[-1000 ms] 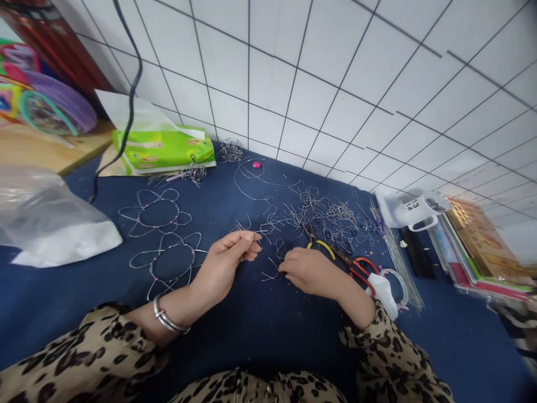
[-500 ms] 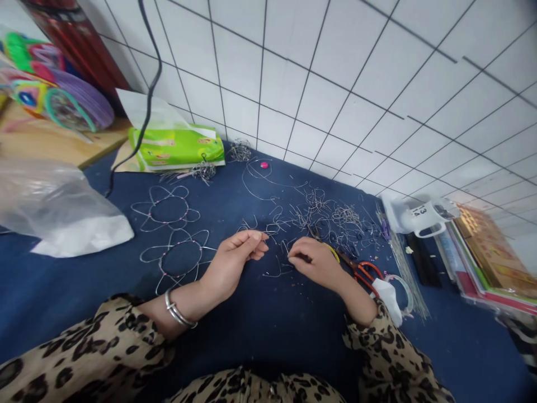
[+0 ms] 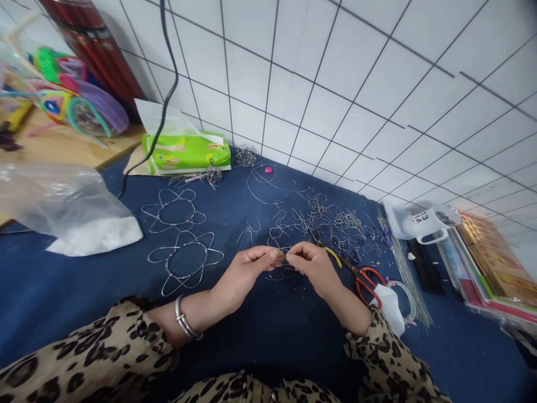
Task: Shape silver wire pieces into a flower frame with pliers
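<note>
My left hand is closed in a pinch over the blue cloth, thumb against forefinger. Facing it, my right hand pinches too, its fingertips almost touching the left ones. A short piece of thin wire seems to be held between them, mostly hidden by the fingers. Left of my hands lie two flower-shaped wire frames, an upper one and a lower one, each a ring with looped petals and small pink beads. Bent wire bits and a tangle of wire pieces lie just beyond my fingers.
Yellow-handled pliers and red-handled scissors lie right of my hands, near a bundle of straight wires and a white cup. A green tissue pack and a plastic bag are at left. A tiled wall stands behind.
My hands have come together, fingertip to fingertip; the left moved right and slightly down in the picture. The whole view has shifted a little, with things on the cloth unmoved.
</note>
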Tool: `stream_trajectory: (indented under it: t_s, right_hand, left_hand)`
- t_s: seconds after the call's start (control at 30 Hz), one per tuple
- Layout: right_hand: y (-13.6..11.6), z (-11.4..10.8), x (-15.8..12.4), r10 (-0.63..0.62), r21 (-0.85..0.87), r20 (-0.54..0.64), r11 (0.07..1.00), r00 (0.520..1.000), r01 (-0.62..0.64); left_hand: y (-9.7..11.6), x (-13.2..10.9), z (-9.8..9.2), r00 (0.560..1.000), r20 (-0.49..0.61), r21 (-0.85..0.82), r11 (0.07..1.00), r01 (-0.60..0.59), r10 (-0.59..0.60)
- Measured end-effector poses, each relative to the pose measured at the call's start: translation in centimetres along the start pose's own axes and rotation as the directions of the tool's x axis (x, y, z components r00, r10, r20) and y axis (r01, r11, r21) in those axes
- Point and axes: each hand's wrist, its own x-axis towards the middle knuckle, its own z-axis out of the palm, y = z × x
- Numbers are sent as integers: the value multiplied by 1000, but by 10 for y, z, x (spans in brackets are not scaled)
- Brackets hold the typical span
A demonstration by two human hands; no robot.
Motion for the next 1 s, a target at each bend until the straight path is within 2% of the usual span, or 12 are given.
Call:
stream_trajectory:
  t_s: [0.1, 0.27, 0.33, 0.47, 0.53, 0.63, 0.7, 0.8, 0.9, 1.0]
  right_hand:
    - [-4, -7, -2, -24, -105, 20, 994, 1000, 26]
    - [-12, -15, -7, 4, -189, 130, 982, 991, 21]
    - [-13, -13, -9, -50, -315, 130, 945, 990, 89]
    - [-8, -3, -10, -225, -573, 126, 779, 966, 256]
    - [-7, 1, -11, -259, -615, 134, 735, 957, 285]
    - [-7, 1, -10, -241, -586, 155, 758, 958, 286]
    - [-9, -1, -9, -210, -536, 149, 804, 966, 258]
    - [-8, -5, -7, -167, -470, 145, 856, 975, 217]
    - [-4, -9, -5, -149, -468, 164, 858, 975, 210]
    - [-1, -9, -4, -159, -480, 198, 844, 967, 237]
  left_hand:
    - [0, 2, -3, 1000, -29, 10, 1000, 1, -1]
    - [3, 7, -8, 995, -94, 28, 999, -23, 25]
    - [5, 7, -8, 999, -40, 95, 995, -29, 33]
    - [10, 3, -4, 986, 165, 285, 957, -62, 15]
    - [10, 2, -3, 979, 204, 366, 927, -81, 5]
    - [9, 2, -4, 976, 217, 431, 898, -87, -10]
    - [8, 3, -5, 979, 202, 401, 914, -57, -28]
    - [8, 4, -7, 989, 143, 232, 973, 4, -38]
    - [9, 5, -9, 995, 98, 55, 998, 25, -30]
    - [10, 6, -9, 998, 60, -19, 999, 36, -35]
